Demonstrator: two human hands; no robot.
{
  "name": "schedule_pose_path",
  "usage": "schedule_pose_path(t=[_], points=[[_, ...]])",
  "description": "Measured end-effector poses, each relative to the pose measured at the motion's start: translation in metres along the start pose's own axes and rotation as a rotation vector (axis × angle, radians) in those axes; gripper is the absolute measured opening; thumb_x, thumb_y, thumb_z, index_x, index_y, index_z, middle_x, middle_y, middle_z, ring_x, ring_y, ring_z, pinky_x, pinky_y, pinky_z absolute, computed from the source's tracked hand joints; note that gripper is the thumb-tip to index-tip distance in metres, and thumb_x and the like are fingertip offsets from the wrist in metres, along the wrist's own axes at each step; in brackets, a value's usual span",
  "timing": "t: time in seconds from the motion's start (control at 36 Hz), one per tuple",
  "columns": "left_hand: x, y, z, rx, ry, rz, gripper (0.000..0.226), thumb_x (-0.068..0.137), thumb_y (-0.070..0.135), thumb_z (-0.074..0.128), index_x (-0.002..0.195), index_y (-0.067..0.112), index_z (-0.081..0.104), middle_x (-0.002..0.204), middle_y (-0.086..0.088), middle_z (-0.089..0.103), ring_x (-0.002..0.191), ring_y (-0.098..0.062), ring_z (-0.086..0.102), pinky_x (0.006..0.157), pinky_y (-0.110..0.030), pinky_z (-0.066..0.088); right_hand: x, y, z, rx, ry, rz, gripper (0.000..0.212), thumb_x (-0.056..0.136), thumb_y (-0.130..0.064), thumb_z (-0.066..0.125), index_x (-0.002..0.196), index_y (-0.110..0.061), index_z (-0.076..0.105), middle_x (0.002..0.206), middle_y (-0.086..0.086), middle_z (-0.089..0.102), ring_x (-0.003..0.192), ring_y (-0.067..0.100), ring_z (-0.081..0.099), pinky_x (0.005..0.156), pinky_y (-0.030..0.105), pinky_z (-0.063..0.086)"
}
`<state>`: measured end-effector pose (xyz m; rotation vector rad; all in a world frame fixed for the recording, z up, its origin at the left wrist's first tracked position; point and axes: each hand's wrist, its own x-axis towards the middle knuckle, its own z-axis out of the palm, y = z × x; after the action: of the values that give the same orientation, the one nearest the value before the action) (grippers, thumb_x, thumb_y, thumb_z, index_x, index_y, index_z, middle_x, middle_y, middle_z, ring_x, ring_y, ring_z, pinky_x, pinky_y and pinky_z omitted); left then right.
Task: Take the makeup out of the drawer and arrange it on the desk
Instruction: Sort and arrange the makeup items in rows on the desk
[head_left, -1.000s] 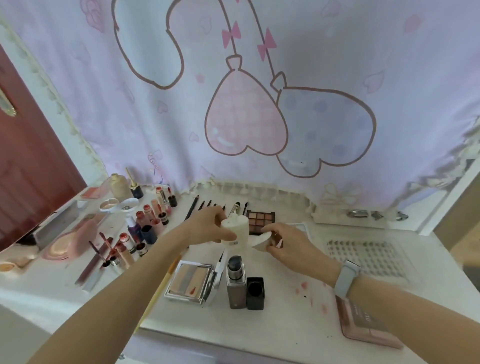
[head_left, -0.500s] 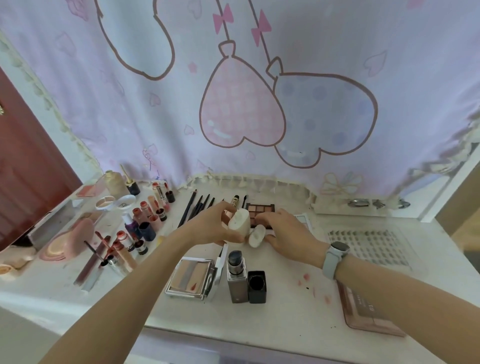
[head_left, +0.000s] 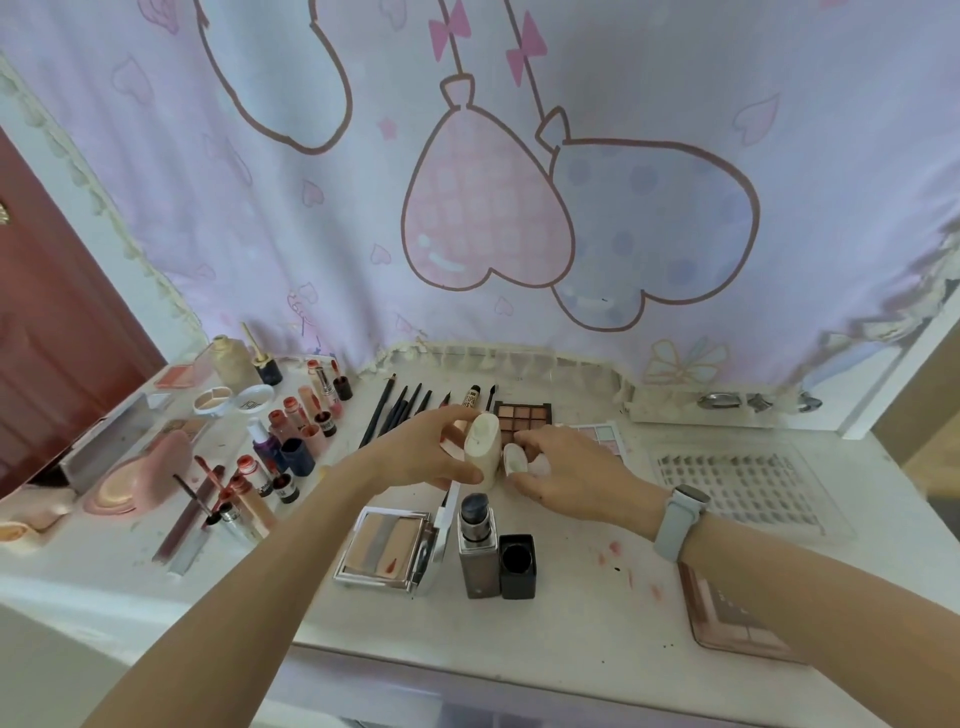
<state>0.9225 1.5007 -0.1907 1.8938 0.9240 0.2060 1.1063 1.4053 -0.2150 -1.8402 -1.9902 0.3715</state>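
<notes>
A cream bottle (head_left: 483, 449) is gripped by the curled fingers of the left hand (head_left: 436, 447) and held low over the middle of the desk (head_left: 597, 618), just in front of the brown eyeshadow palette (head_left: 522, 414); its small cap (head_left: 514, 460) is pinched beside it by the right hand (head_left: 566, 467); whether bottle or cap touches the desk cannot be told. Much appears already arranged: lipsticks and small bottles (head_left: 298, 441) are grouped at the left, pencils (head_left: 400, 410) are laid side by side at the back, and an open compact (head_left: 387, 551) and a foundation bottle (head_left: 477, 545) with its black cap (head_left: 518, 566) stand near the front edge; the task is judged well advanced. The drawer is not in view, so what is left in it cannot be told.
</notes>
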Motion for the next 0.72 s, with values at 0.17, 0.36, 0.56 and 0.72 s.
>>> schedule_pose_path(t=[0.17, 0.36, 0.56, 0.72], points=[[0.0007, -0.0007, -0.0005, -0.001, -0.002, 0.008, 0.06, 0.072, 0.008, 0.078, 0.101, 0.049, 0.046, 0.104, 0.003, 0.054, 0.068, -0.004, 0.067, 0.06, -0.016, 0.051, 0.001, -0.0045, 0.0019, -0.136, -0.024, -0.011, 0.056, 0.082, -0.054, 0.057, 0.128, -0.024, 0.046, 0.115, -0.001, 0.054, 0.107, 0.02, 0.046, 0.079, 0.026, 0.034], [0.0004, -0.0002, -0.0005, 0.012, -0.007, 0.008, 0.059, 0.073, 0.007, 0.077, 0.104, 0.046, 0.045, 0.104, 0.003, 0.054, 0.069, -0.006, 0.065, 0.059, -0.014, 0.051, 0.0001, -0.002, -0.0039, -0.325, -0.1, -0.044, 0.062, 0.076, -0.059, 0.061, 0.118, -0.013, 0.05, 0.116, 0.002, 0.05, 0.108, 0.02, 0.042, 0.088, 0.032, 0.04], [-0.0008, 0.0, -0.0005, 0.024, -0.011, -0.013, 0.06, 0.074, 0.008, 0.076, 0.117, 0.037, 0.045, 0.105, 0.004, 0.054, 0.074, -0.007, 0.063, 0.061, -0.015, 0.05, -0.0018, -0.0011, -0.004, -0.231, -0.181, -0.037, 0.083, 0.07, -0.051, 0.07, 0.136, -0.016, 0.034, 0.128, 0.003, 0.04, 0.117, 0.023, 0.041, 0.094, 0.034, 0.041], [-0.0013, 0.0013, -0.0006, 0.035, -0.022, -0.013, 0.061, 0.075, 0.009, 0.076, 0.119, 0.036, 0.043, 0.108, 0.005, 0.054, 0.077, -0.008, 0.062, 0.063, -0.015, 0.05, 0.0011, -0.0006, -0.0037, -0.272, -0.196, -0.129, 0.061, 0.08, -0.041, 0.064, 0.132, -0.015, 0.044, 0.131, 0.001, 0.044, 0.116, 0.02, 0.037, 0.097, 0.034, 0.037]])
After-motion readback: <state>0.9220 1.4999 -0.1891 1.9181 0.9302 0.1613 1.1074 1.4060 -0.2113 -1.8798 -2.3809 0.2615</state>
